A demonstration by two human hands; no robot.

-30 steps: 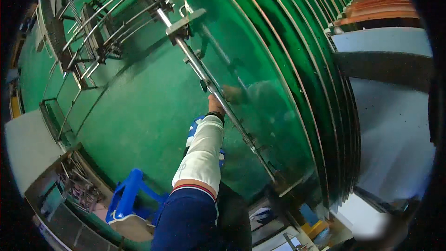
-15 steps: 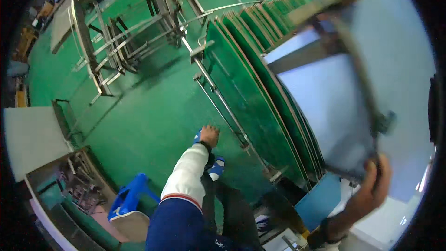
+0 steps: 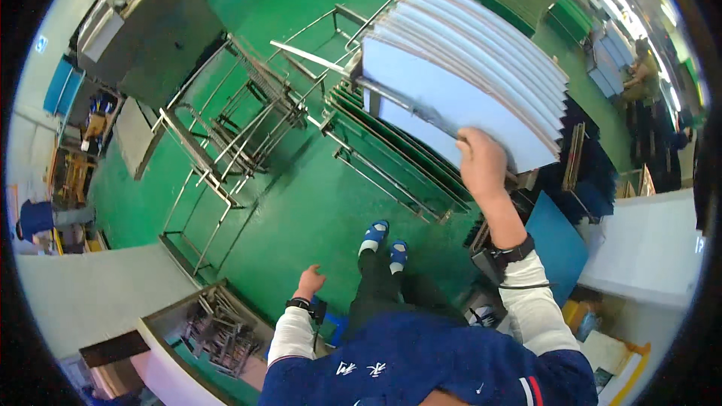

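My right hand (image 3: 483, 162) reaches forward to a rack of pale blue-white panels (image 3: 451, 79). Its fingers curl over a dark metal bar (image 3: 406, 104) that runs across the front of the nearest panel. The panels stand in a row, one behind another, above a lower tier of green boards (image 3: 402, 143). How far the fingers wrap behind the bar is hidden. Down by my left side hangs my left hand (image 3: 310, 282), with nothing in it and a finger stretched out.
Bare metal rack frames (image 3: 226, 143) stand ahead on the left. A wooden box (image 3: 226, 331) of metal parts is at lower left. A blue panel (image 3: 556, 244) leans at my right, near a white surface (image 3: 639, 240). One person (image 3: 37, 218) is far left, another (image 3: 643, 71) far right.
My view has swung, and the rack now shows more fully. The frame that stood tilted, close and blurred at my right hand now lies lower against the panels. My left arm has drawn back.
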